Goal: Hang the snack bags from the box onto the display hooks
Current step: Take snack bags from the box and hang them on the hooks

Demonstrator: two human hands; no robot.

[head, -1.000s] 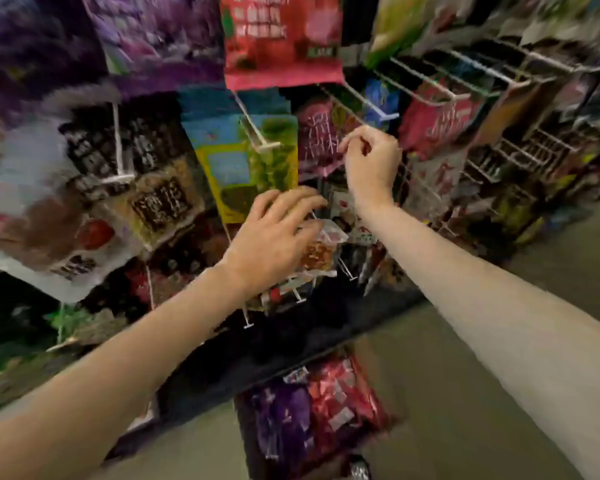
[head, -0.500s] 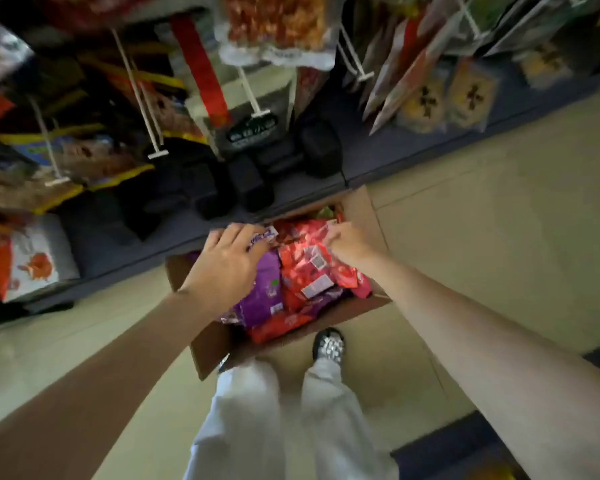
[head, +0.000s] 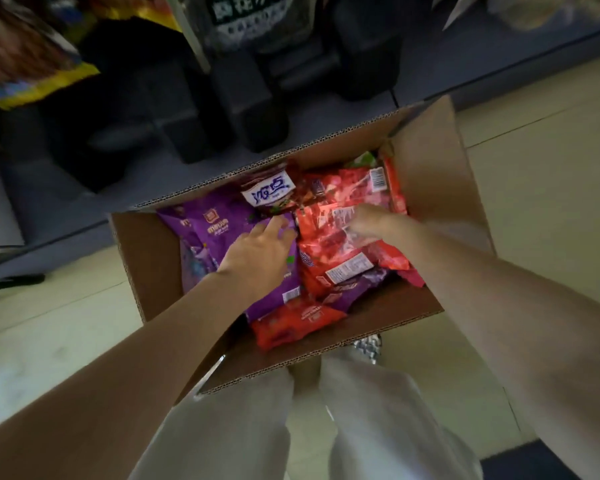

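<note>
An open brown corrugated cardboard box (head: 433,188) stands on a pale tiled floor (head: 541,161) beside the grey base shelf of a display rack (head: 174,174), which carries dark blocky objects (head: 250,109). Purple and red plastic snack bags (head: 329,258) fill the box. The left hand (head: 257,252) rests flat, fingers extended, on a purple bag (head: 219,226). The right hand (head: 371,223) touches a red bag (head: 326,233); its grip cannot be determined. White trouser legs (head: 378,420) appear below.

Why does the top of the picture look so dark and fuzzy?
Head view: the shelf base sits in shadow and is smeared by blur; the box and its red bags catch more light; the right hand is motion-blurred; the wide lens bends the edges.
</note>
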